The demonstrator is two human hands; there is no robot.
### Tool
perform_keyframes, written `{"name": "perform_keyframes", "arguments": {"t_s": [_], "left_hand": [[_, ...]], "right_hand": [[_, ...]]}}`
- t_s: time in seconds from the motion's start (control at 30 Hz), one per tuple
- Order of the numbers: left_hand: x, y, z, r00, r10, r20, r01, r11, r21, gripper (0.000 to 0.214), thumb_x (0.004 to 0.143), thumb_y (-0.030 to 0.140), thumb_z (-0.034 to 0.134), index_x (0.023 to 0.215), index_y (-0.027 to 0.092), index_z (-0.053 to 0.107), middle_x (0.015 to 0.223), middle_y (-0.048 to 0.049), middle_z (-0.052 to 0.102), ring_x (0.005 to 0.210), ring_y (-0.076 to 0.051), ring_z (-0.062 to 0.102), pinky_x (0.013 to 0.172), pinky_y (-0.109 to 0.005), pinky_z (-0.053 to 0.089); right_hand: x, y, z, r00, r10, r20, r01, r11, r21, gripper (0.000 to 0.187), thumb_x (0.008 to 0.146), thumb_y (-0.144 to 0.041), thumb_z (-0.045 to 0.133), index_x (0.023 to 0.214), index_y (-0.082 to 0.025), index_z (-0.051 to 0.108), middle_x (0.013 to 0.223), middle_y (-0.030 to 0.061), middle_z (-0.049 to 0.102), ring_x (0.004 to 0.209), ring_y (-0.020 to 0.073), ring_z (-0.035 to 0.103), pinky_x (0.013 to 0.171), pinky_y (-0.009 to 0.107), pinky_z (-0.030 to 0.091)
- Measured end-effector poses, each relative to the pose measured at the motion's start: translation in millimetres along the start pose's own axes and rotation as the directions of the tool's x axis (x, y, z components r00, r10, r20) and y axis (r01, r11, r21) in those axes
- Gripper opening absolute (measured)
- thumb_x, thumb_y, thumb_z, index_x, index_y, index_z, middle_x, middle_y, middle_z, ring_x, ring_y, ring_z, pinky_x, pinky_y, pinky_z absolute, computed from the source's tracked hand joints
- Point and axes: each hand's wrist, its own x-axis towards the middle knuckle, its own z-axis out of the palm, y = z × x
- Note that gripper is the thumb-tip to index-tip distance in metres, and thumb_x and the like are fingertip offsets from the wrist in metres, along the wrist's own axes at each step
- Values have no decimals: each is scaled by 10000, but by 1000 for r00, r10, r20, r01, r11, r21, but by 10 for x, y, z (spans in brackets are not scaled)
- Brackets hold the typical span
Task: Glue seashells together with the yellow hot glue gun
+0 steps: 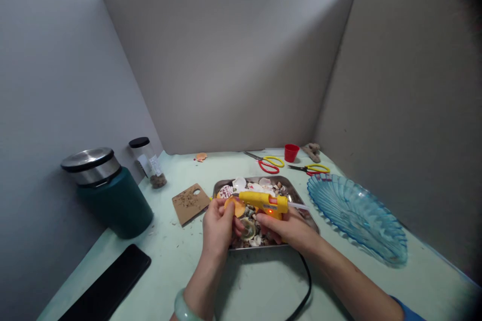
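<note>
Both hands work over a metal tray (297, 193) heaped with shells (251, 213), set near the front middle of a pale green table (181, 256). Right hand (288, 228) is closed around the grip of a yellow glue gun (263, 202), which lies level across the tray with its nozzle pointing left; a small orange light glows on its side and a black cord (306, 281) runs from under the hand toward the near edge of the table. Left hand (217, 225) pinches an orange shell (234, 206) between thumb and fingers, held just at the gun's nozzle; whether tip and shell touch cannot be told. A pale green bangle (183, 308) sits on the left wrist. A round, glassy shell (248, 229) lies in the tray between the two hands. Left of the tray: a brown cardboard scrap (190, 203), a dark green container with a steel lid (109, 190), a clear jar with a black cap (146, 160), and a black phone (109, 286) at the near left edge. Right of the tray: a blue ribbed glass dish (357, 215). Behind it: red-and-yellow scissors (267, 162), a second pair of yellow scissors (311, 168), a small red cup (291, 152). Grey partition boards (241, 65) close in three sides.
</note>
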Motion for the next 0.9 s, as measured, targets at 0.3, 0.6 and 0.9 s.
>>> {"name": "perform_keyframes", "arguments": {"t_s": [0.3,0.6,0.9], "left_hand": [[15,-12,-13,1000,15,-6,-15,999,-33,409,685,505,716,822,197,485,387,28,584,293,-116,478,344,-185,373],[30,-23,-13,1000,-15,4,15,1000,-25,390,697,465,707,838,196,462,392,24,593,300,-115,485,336,-181,374],[4,12,-7,1000,-26,2,27,998,-53,377,686,448,702,834,192,468,394,22,590,303,-116,488,344,-185,382]], "right_hand": [[11,88,-22,1000,21,-23,-22,999,-44,273,786,-456,707,793,-190,645,578,-12,577,439,100,457,396,222,325],[-21,-81,14,998,11,-65,-12,1000,-17,281,766,-460,692,724,-199,599,569,-17,553,414,89,407,397,238,343],[-3,80,-43,1000,20,-10,-21,994,-109,306,804,-500,676,808,-196,642,554,-26,533,463,112,453,441,245,361]]}}
